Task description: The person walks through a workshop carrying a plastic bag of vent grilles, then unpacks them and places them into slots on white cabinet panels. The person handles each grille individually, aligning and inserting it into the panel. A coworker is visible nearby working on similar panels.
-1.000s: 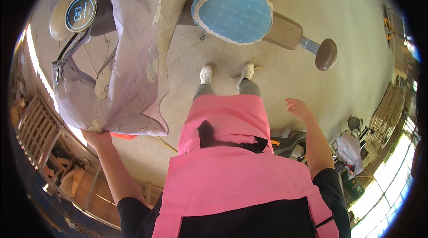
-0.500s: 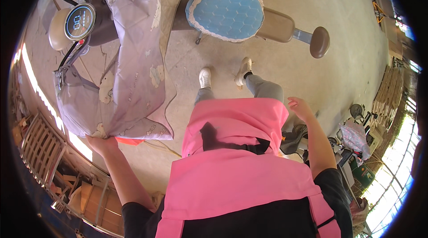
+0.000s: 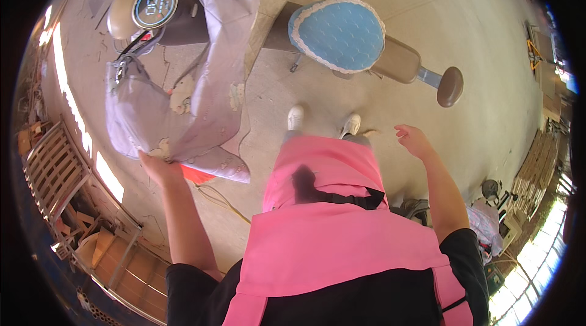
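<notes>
My left hand (image 3: 160,168) pinches the lower edge of a pale lilac quilted scooter leg cover (image 3: 223,88), thumb on top and the other fingers hidden beneath. The cover drapes from the handlebar area of a brown electric scooter (image 3: 394,60) and bulges toward me. My right hand (image 3: 414,140) hangs in the air on the right, fingers loosely bent, with nothing in it. On the scooter's seat lies a blue seat pad (image 3: 337,36) with a frilly white rim. The round display (image 3: 155,6) is lit.
A red-orange thing (image 3: 196,174) shows below the cover's edge, beside a yellowish cord (image 3: 229,201) on the floor. A slatted rack (image 3: 61,167) and wood scraps stand on the left. Stacked boards (image 3: 530,170) and another covered vehicle (image 3: 485,228) are at the right.
The view has shifted, so the scooter appears farther right. My left hand keeps its hold on the cover's edge. My feet have moved closer together, and my right hand stays raised and free.
</notes>
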`<move>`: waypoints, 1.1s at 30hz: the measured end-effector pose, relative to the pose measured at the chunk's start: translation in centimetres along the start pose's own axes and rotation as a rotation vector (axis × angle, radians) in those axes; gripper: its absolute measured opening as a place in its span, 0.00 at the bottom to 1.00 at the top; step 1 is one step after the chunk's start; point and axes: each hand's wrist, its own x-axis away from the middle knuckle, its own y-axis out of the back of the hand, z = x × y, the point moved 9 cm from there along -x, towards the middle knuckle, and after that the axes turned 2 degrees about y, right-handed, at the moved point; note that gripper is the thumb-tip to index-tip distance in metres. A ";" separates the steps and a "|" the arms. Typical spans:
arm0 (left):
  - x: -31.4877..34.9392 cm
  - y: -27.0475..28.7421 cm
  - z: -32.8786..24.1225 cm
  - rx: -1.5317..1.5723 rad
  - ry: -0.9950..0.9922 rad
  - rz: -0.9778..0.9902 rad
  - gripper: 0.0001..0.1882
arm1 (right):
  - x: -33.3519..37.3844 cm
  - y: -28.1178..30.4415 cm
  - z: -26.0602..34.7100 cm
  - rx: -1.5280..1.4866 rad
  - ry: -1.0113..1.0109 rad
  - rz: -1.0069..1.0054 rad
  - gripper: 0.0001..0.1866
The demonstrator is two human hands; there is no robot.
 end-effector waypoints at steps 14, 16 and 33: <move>1.7 1.2 5.4 0.210 0.284 -0.055 0.21 | 2.9 0.3 -6.7 -0.079 -0.012 -0.044 0.22; 1.7 2.3 6.5 0.283 0.345 -0.110 0.19 | 2.7 -0.1 -8.5 -0.119 0.004 -0.079 0.22; 5.2 18.5 21.5 0.106 0.518 -0.352 0.20 | 3.6 -2.2 -13.9 -0.137 -0.030 -0.098 0.20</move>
